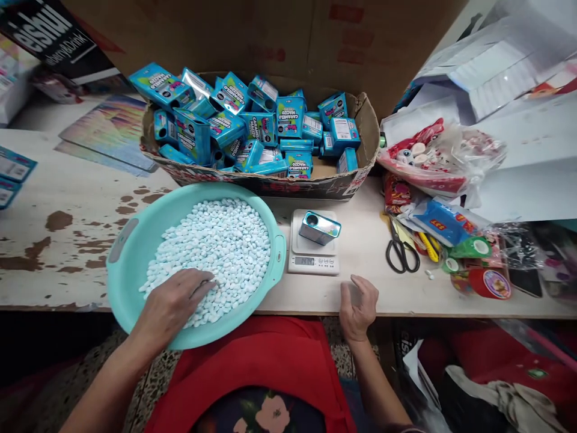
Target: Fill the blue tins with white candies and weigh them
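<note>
My left hand (178, 300) rests in the turquoise oval basin (130, 282), low over a heap of small pale-blue candies (229, 240). Its fingers and thumb are drawn together on the candies; the fingertips are partly hidden. To the right of the basin a white digital scale (313, 263) carries one shiny blue tin (320, 227), whose top has a round dark hole. My right hand (359, 308) hovers by the table's front edge, just right of the scale. Its fingers are slightly curled and apart from the thumb, with nothing between them.
Behind the basin and scale, a cut-down cardboard box (333, 187) holds many blue candy tins (288, 117). At right lie black scissors (402, 254), green tape rolls (471, 246) and a plastic bag of sweets (444, 153). Shiny sheets (108, 132) lie at left.
</note>
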Available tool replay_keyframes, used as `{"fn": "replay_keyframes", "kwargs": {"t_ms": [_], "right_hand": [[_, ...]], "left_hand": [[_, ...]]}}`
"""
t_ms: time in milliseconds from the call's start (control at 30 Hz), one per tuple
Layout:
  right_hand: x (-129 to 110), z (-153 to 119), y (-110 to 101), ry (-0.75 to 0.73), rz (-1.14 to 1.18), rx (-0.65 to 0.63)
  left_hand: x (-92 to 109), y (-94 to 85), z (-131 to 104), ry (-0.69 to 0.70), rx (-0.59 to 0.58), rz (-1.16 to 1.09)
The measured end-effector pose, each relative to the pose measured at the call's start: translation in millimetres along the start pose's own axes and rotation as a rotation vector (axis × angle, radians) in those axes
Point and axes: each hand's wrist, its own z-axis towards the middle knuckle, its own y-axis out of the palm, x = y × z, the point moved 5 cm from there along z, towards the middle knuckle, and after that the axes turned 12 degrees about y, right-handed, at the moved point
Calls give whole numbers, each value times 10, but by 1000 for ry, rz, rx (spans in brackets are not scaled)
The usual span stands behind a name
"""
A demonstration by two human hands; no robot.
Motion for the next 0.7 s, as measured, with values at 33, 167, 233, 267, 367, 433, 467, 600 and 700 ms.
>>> {"fn": "replay_keyframes", "kwargs": {"t_ms": [33, 167, 233, 267, 367, 433, 467, 600, 700], "right_hand": [[-7, 1, 3, -10, -3, -1], [-13, -8, 24, -38, -27, 2], [-10, -16, 33, -45, -37, 11], [-11, -19, 37, -49, -40, 15], [-29, -22, 51, -63, -47, 13], [-51, -20, 57, -79, -51, 14], [-62, -20, 58, -88, -55, 17], [-76, -29, 66, -101, -79, 37], [-60, -39, 76, -89, -79, 41]], "left_hand": [[-19, -58, 11, -77, 50, -74], [-208, -205, 33, -471, 243, -615], [-271, -236, 100, -568, 295, -879], [-278, -248, 163, -587, 269, -944], [-140, -280, 491, -496, -12, -836], [115, -292, 813, -284, -224, -620], [285, -297, 996, -143, -277, -502], [1049, -174, 1651, 363, -309, -222], [1416, 71, 1932, 498, -368, -52]]}}
